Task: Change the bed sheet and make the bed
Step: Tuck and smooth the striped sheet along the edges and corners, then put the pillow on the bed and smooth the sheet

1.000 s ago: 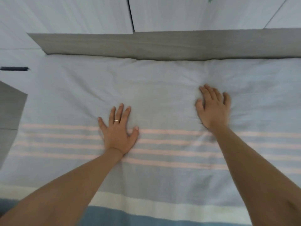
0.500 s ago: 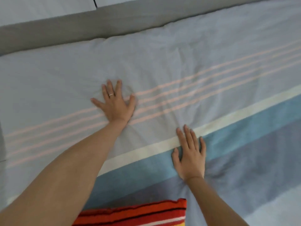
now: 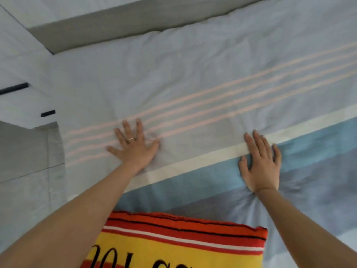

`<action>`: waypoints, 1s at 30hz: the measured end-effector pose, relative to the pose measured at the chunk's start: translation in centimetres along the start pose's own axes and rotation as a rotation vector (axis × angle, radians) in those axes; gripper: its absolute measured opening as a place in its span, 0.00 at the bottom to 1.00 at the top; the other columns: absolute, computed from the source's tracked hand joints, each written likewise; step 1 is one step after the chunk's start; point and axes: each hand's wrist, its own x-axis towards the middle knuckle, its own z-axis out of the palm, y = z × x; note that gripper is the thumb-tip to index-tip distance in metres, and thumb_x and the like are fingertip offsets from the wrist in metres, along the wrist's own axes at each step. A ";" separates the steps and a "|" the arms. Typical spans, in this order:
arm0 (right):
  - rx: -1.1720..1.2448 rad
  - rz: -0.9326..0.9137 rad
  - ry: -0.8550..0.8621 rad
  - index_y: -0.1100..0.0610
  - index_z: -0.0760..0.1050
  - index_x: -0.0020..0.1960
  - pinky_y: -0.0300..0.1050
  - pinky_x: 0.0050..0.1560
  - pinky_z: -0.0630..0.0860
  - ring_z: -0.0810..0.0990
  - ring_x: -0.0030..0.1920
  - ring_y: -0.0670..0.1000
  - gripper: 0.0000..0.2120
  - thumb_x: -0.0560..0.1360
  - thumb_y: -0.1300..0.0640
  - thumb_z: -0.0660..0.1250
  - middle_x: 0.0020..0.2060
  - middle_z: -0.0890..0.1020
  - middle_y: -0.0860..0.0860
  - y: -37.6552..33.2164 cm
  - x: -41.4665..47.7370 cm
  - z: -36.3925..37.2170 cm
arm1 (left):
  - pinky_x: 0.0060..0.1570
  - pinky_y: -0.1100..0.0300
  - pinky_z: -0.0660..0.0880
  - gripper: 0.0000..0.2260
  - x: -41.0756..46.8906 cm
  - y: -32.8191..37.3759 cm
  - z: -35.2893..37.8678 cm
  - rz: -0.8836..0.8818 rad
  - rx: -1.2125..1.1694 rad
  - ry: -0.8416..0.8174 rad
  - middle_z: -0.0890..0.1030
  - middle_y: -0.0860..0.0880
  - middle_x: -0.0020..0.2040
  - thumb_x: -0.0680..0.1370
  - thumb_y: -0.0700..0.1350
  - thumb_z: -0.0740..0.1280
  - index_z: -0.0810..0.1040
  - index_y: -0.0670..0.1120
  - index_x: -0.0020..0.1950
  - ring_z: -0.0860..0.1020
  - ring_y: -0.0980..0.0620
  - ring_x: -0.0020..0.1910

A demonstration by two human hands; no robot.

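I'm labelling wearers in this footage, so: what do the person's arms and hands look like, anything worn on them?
Both arms are bare, with no sleeve in view on the left forearm or right forearm. The left hand wears a thin metal ring on one finger. The right hand shows no ring. No gloves, watch or bracelet are visible.

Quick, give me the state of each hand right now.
Left hand: open, fingers spread, pressing flat on the bed sheet.
Right hand: open, fingers straight, flat on the sheet, holding nothing.
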 end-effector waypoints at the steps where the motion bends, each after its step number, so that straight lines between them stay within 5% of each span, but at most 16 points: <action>1: 0.006 -0.005 -0.010 0.50 0.61 0.75 0.55 0.73 0.53 0.61 0.73 0.51 0.32 0.72 0.46 0.53 0.75 0.63 0.50 -0.1 0.0 -0.3 | 0.65 0.26 0.41 0.44 -1.7 0.9 0.3 -0.002 -0.034 -0.092 0.27 0.51 0.74 0.71 0.71 0.57 0.30 0.61 0.74 0.30 0.42 0.73; 5: 0.025 0.007 -0.028 0.50 0.62 0.75 0.56 0.73 0.53 0.62 0.73 0.52 0.32 0.71 0.46 0.52 0.75 0.63 0.50 -0.1 0.0 -0.7 | 0.62 0.29 0.32 0.62 -6.9 1.2 3.4 0.168 0.046 -0.307 0.15 0.51 0.63 0.56 0.77 0.66 0.16 0.60 0.62 0.18 0.43 0.64; 14: 0.073 -0.005 -0.125 0.44 0.59 0.75 0.49 0.74 0.46 0.56 0.75 0.47 0.30 0.73 0.43 0.49 0.76 0.59 0.45 0.6 -0.1 -0.8 | 0.62 0.30 0.30 0.66 -7.5 1.0 3.5 0.205 0.040 -0.306 0.13 0.51 0.59 0.54 0.75 0.70 0.17 0.60 0.62 0.18 0.43 0.64; 18: 0.739 0.451 -0.474 0.55 0.78 0.61 0.37 0.63 0.65 0.70 0.67 0.52 0.18 0.81 0.52 0.52 0.66 0.74 0.54 -0.6 1.8 -5.9 | 0.62 0.29 0.32 0.65 -7.7 1.0 3.1 0.211 0.071 -0.315 0.16 0.49 0.64 0.55 0.75 0.69 0.19 0.58 0.66 0.22 0.41 0.68; 20: 0.596 0.413 -0.695 0.56 0.74 0.66 0.40 0.65 0.64 0.69 0.68 0.54 0.21 0.83 0.49 0.49 0.67 0.73 0.55 -3.7 -2.3 -9.6 | 0.63 0.29 0.33 0.64 -8.1 1.0 2.5 0.212 0.096 -0.323 0.18 0.48 0.67 0.58 0.75 0.69 0.22 0.56 0.69 0.23 0.41 0.69; 23: 0.192 0.179 -0.683 0.46 0.56 0.76 0.56 0.75 0.44 0.51 0.77 0.51 0.26 0.81 0.40 0.46 0.77 0.55 0.49 -10.9 -14.5 -12.8 | 0.69 0.35 0.38 0.51 -9.4 0.2 -1.3 0.260 0.115 -0.435 0.29 0.45 0.75 0.69 0.70 0.66 0.36 0.52 0.77 0.31 0.42 0.74; 26: 0.164 0.074 -0.606 0.43 0.42 0.77 0.54 0.73 0.34 0.39 0.77 0.49 0.36 0.72 0.33 0.35 0.78 0.42 0.45 -17.9 -24.8 -13.5 | 0.71 0.39 0.34 0.38 -10.0 -3.5 -4.2 0.265 0.066 -0.567 0.55 0.48 0.78 0.72 0.73 0.51 0.61 0.52 0.75 0.52 0.42 0.76; 27: 0.144 0.071 -0.633 0.42 0.41 0.77 0.54 0.72 0.32 0.38 0.77 0.49 0.36 0.71 0.33 0.35 0.77 0.40 0.45 -20.2 -27.0 -13.6 | 0.66 0.38 0.28 0.34 -10.8 -6.2 -5.6 0.241 0.067 -0.541 0.61 0.50 0.75 0.74 0.71 0.48 0.66 0.53 0.72 0.56 0.42 0.75; 30: 0.125 0.090 -0.744 0.43 0.43 0.78 0.56 0.73 0.34 0.43 0.77 0.46 0.29 0.80 0.43 0.49 0.78 0.45 0.44 -25.0 -31.2 -14.5 | 0.68 0.30 0.42 0.24 -14.3 -14.9 -7.7 0.315 0.135 -0.213 0.77 0.47 0.63 0.78 0.60 0.47 0.77 0.49 0.55 0.68 0.42 0.67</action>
